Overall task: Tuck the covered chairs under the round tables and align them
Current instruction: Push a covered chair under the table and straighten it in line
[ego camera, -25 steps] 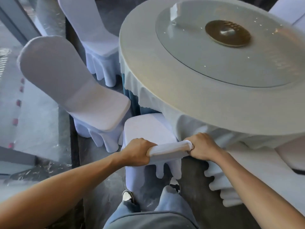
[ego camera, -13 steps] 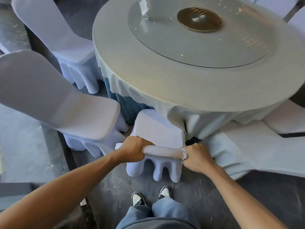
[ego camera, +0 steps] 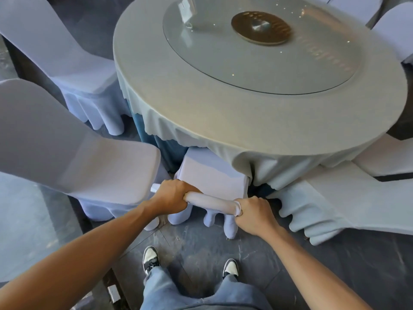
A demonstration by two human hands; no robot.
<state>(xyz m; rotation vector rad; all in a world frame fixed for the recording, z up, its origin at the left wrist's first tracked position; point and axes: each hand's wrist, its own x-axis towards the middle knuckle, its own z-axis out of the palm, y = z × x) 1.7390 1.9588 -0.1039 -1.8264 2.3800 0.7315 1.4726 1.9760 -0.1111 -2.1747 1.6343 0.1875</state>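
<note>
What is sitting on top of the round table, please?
On the round table lies a pale tablecloth, then a glass turntable with a gold disc at its centre. A small clear stand sits near the far edge. The tabletop itself is covered.

No readable text, label, brand or number in view. The clear stand (ego camera: pixel 186 10) on the table (ego camera: pixel 201 104) holds a card, but it is blurred and cut off by the frame edge, so nothing legible. The gold disc (ego camera: pixel 261 27) at the centre bears a pattern only, no characters.
</note>
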